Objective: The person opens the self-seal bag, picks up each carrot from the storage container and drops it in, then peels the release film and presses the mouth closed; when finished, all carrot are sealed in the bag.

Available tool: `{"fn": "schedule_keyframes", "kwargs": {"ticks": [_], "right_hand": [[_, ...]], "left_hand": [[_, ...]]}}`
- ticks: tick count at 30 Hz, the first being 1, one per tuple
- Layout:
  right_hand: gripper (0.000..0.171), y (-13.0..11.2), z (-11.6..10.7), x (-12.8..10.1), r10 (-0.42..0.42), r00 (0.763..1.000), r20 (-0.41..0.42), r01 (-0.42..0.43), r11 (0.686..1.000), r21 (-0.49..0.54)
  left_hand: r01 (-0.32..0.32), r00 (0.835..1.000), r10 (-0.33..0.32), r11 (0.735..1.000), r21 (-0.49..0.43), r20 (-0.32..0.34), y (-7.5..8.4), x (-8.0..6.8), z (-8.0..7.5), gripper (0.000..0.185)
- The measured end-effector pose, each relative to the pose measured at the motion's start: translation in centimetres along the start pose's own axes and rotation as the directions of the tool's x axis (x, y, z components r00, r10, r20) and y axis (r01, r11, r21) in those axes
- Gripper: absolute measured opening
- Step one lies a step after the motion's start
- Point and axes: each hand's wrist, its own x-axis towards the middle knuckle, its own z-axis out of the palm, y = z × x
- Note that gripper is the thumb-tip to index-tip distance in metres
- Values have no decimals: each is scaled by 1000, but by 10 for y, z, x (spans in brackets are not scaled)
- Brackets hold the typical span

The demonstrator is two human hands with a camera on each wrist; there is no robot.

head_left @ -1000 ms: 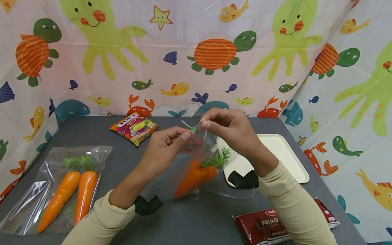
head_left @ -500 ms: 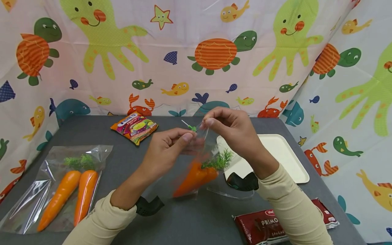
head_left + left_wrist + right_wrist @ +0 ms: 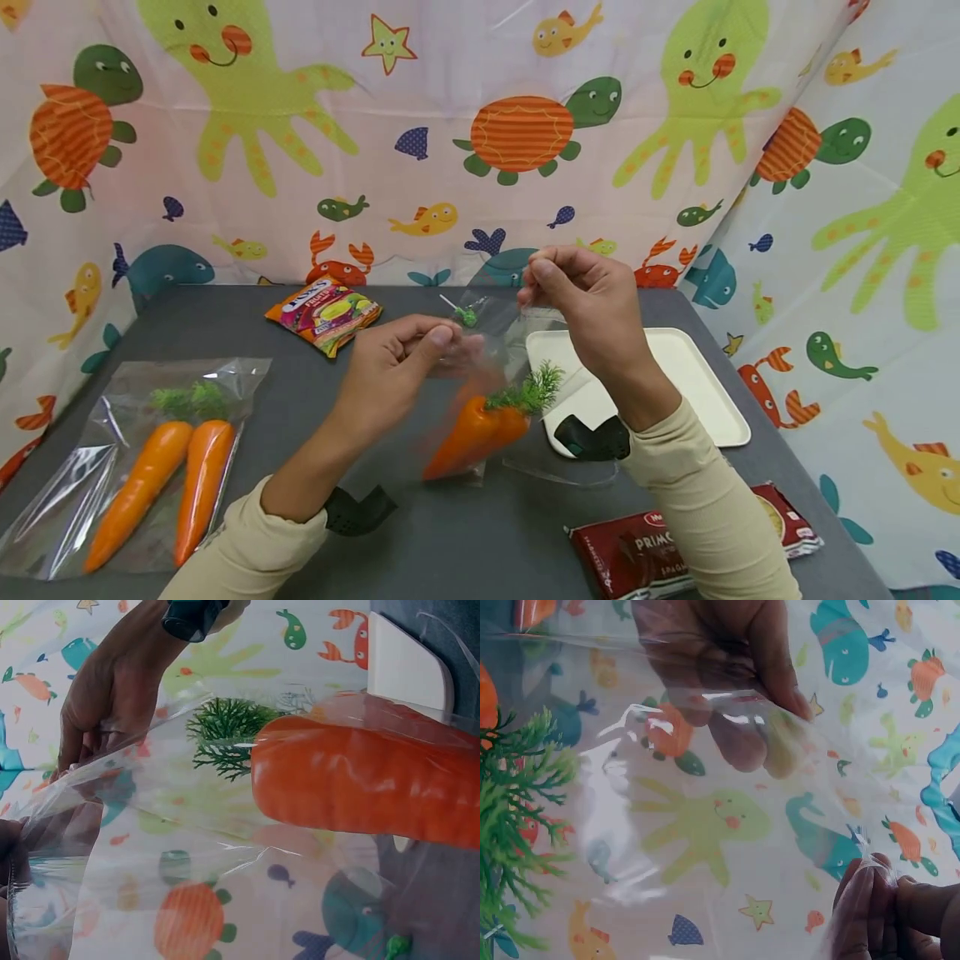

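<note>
above the grey worktop [image 3: 450, 533], the left hand [image 3: 390, 367] and the right hand [image 3: 592, 308] are each pinching an edge of the clear plastic bag [image 3: 495, 350], which is holding an orange toy carrot [image 3: 472, 433].

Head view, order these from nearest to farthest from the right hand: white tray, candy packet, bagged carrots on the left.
From the right hand:
1. White tray, just beside and below it, on the right.
2. Candy packet, far side, left of centre.
3. Bagged carrots, near left edge.
</note>
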Motion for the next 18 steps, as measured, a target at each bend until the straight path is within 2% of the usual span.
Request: {"fn": "schedule_keyframes", "kwargs": {"ticks": [9, 18], "right_hand": [[9, -1, -7, 0, 14, 999, 42, -13, 1000, -13], [14, -1, -15, 0, 4, 1000, 14, -4, 1000, 4]], "left_hand": [[20, 1000, -20, 1000, -17, -5, 0, 0, -6, 21], [90, 994, -88, 996, 22, -57, 3, -3, -13, 18]]}}
